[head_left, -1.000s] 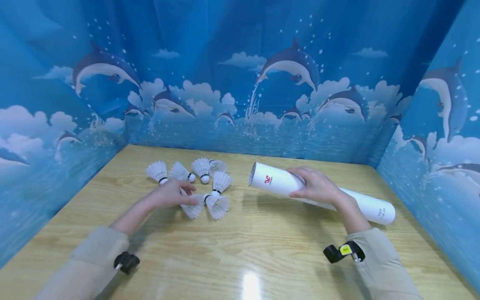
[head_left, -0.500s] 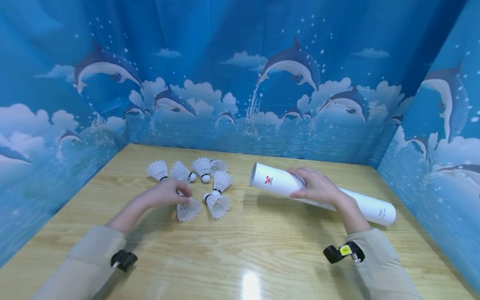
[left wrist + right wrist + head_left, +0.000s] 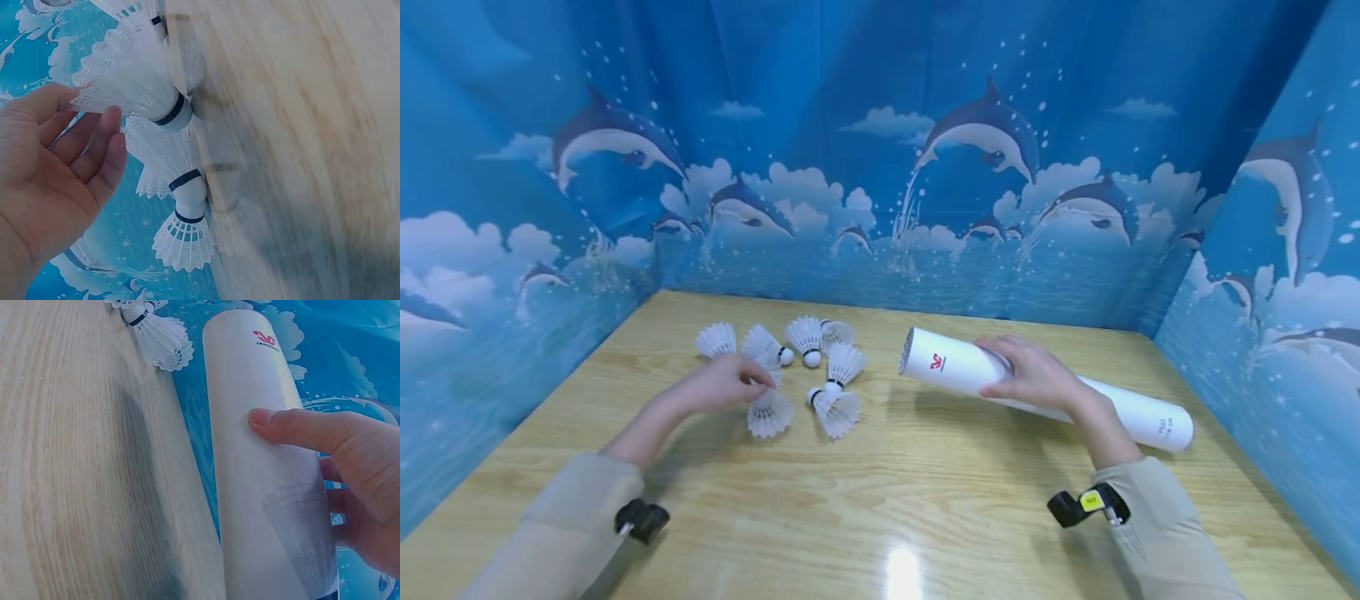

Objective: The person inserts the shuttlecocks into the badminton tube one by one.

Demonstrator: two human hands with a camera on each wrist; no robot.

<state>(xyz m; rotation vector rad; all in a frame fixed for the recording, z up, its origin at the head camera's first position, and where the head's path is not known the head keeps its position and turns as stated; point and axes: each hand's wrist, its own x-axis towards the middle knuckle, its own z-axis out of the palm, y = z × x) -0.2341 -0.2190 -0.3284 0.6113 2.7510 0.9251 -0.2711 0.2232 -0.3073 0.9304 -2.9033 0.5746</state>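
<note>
My left hand (image 3: 724, 385) pinches the skirt edge of a white plastic shuttlecock (image 3: 128, 78), with thumb and fingertips at the rim in the left wrist view. The cork end of this shuttlecock points toward the table, and a dark band rings it. My right hand (image 3: 1033, 375) grips a long white tube (image 3: 958, 361) with a red logo, the thumb lying along its side in the right wrist view. The tube's left end is tilted up above the table; its right end appears to rest on the wood. Inside the left end, grey detail is too small to tell.
Several more shuttlecocks lie around my left hand, among them an overlapping pair with one shuttlecock (image 3: 837, 414) nearest me and another (image 3: 846, 363) behind. The wooden table (image 3: 850, 508) meets a blue dolphin-print curtain (image 3: 865, 275) at the back and sides.
My left hand has moved left, and a shuttlecock at its fingers has shifted left with its skirt swinging toward me. The right hand and the tube have stayed in place.
</note>
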